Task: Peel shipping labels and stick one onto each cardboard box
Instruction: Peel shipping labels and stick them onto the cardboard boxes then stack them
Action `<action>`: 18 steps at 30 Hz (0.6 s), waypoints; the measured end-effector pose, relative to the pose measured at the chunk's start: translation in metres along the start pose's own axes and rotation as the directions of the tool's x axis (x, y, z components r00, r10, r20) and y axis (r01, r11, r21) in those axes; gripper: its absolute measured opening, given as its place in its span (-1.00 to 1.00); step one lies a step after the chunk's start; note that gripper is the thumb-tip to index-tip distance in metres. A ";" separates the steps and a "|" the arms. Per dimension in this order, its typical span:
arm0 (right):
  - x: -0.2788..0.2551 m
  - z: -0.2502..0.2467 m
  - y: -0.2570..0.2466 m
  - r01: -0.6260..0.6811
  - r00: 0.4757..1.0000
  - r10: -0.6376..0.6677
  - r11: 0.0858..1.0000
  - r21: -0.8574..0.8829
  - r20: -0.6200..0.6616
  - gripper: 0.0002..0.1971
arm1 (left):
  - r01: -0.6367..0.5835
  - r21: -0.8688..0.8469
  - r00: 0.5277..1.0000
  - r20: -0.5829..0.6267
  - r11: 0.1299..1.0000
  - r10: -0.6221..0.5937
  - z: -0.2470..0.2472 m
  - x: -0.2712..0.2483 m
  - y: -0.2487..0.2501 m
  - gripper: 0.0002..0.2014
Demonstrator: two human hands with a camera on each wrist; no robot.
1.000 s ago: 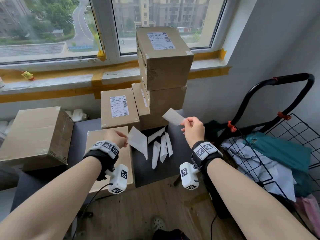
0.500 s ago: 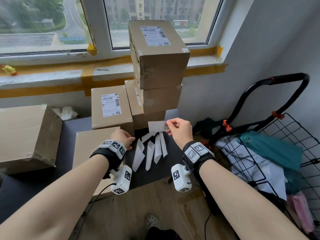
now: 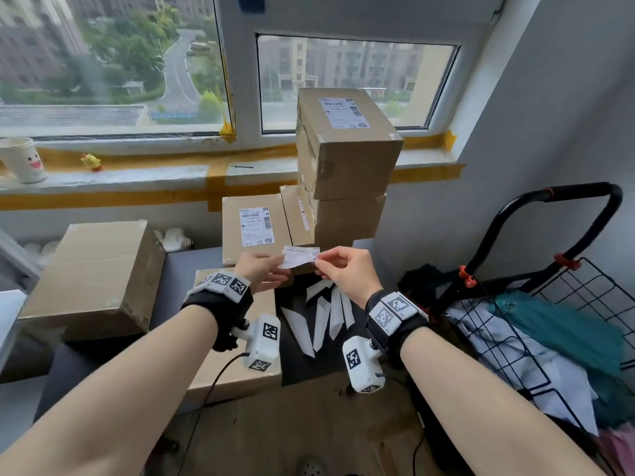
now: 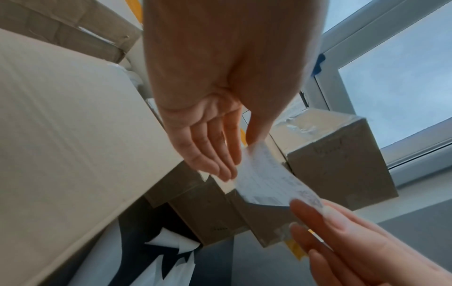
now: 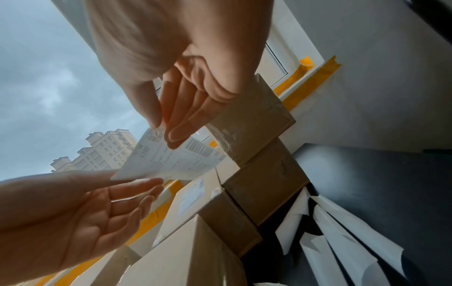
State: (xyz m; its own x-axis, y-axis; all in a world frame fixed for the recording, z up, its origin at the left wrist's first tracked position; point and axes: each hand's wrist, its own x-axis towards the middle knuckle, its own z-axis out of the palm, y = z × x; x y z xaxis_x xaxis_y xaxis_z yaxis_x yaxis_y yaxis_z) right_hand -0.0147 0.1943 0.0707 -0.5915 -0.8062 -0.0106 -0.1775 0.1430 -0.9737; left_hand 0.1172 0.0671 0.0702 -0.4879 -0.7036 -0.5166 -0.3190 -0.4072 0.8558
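Observation:
A printed shipping label (image 3: 299, 256) hangs in the air between my hands, above the dark table. My left hand (image 3: 280, 266) pinches its left end between thumb and fingers; my right hand (image 3: 319, 264) pinches the right end. The wrist views show the same label (image 4: 266, 181) (image 5: 171, 160) with its print visible. Under my left wrist lies a flat cardboard box (image 3: 220, 383) with no label on the part that shows. A big bare box (image 3: 89, 280) sits at the left. Behind stand a labelled box (image 3: 254, 228) and a stack whose top box (image 3: 343, 142) carries a label.
Several peeled white backing strips (image 3: 326, 314) lie on the dark table (image 3: 178, 269) below my hands. A black wire cart (image 3: 549, 304) holding clothes stands at the right. On the window sill are a white cup (image 3: 20, 159) and a small yellow toy (image 3: 92, 162).
My left hand let go of the backing sheet, which now lies on the table, and rose to pinch the label's left end. My right hand brought the label leftward and turned it level.

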 end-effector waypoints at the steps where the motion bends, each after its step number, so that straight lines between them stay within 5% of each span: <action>1: -0.003 0.005 -0.002 0.000 1.000 0.000 1.000 -0.013 0.016 -0.90 | -0.032 -0.015 0.999 -0.022 0.999 0.032 -0.006 -0.003 -0.001 -0.92; 5: -0.013 0.022 -0.009 -0.004 0.998 0.009 0.997 -0.074 0.069 -0.88 | -0.164 -0.017 0.977 -0.143 0.986 0.160 -0.024 -0.013 -0.007 -0.94; 9: -0.021 0.044 -0.011 -0.129 0.990 0.128 0.992 0.004 0.059 -0.75 | -0.258 -0.017 0.956 -0.146 0.966 0.253 -0.045 -0.026 -0.012 -0.76; 18: -0.027 0.088 -0.010 -0.257 0.965 0.250 0.960 0.109 0.080 -0.88 | -0.226 -0.064 0.973 -0.063 0.972 0.222 -0.091 -0.055 -0.037 -0.86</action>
State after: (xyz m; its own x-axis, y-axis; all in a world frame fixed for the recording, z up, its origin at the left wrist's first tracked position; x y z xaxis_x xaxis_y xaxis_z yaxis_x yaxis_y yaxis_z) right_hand 0.0723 0.1638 0.0608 -0.5526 -0.7880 -0.2715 0.0675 0.2823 -0.9569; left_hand 0.2299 0.0681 0.0698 -0.4947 -0.8114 -0.3112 -0.1482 -0.2740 0.9502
